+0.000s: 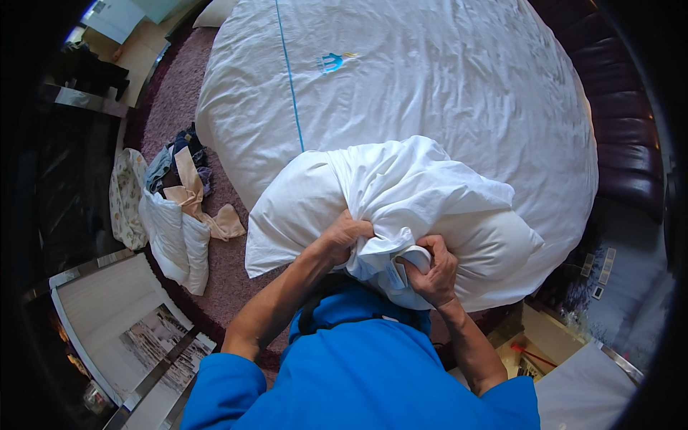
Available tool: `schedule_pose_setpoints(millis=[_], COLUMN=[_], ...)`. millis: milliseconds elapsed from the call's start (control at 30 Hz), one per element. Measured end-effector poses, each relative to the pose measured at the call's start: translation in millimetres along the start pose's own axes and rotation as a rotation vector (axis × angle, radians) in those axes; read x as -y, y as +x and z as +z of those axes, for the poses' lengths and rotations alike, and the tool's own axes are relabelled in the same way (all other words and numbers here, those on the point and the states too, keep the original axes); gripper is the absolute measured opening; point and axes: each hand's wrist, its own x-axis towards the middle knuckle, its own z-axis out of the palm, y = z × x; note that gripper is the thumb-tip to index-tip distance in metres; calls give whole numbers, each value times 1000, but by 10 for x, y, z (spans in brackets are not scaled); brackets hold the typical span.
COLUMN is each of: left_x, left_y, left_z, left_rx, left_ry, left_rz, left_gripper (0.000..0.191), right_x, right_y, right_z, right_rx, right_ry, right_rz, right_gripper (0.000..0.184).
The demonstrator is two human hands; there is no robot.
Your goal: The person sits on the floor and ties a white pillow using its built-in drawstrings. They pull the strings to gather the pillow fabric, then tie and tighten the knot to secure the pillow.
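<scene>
A white pillow (301, 215) lies at the near edge of a large bed with a white cover (430, 80). Bunched white cloth, apparently a pillowcase (408, 183), wraps the pillow's middle, and both pillow ends stick out from it. My left hand (349, 234) grips gathered folds of this cloth at the pillow's near side. Just to its right, my right hand (435, 269) pinches a turned-over edge of the cloth between thumb and fingers. A small tag with writing shows beside that edge. How far the cloth covers the pillow underneath cannot be seen.
Clothes (188, 172) and a white quilted item (177, 236) lie heaped on the purplish carpet (226, 269) at left. A dark tufted headboard (618, 123) curves along the bed's right side. A cabinet with a printed picture (156, 333) stands at lower left.
</scene>
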Motion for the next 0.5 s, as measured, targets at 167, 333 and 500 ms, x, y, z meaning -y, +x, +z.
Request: schedule_pose_setpoints(millis=[167, 333, 500], left_x=[89, 126, 203], left_y=[50, 78, 125], left_z=[-178, -125, -47], left_rx=[35, 130, 129], left_ry=[-53, -89, 125], left_rz=[-36, 24, 64], left_gripper=[54, 53, 80], right_x=[0, 96, 144], right_y=[64, 143, 179], right_z=[-43, -43, 73], right_rx=[75, 118, 107], right_ry=[13, 46, 26], right_rz=[-88, -113, -144], right_gripper=[39, 45, 44])
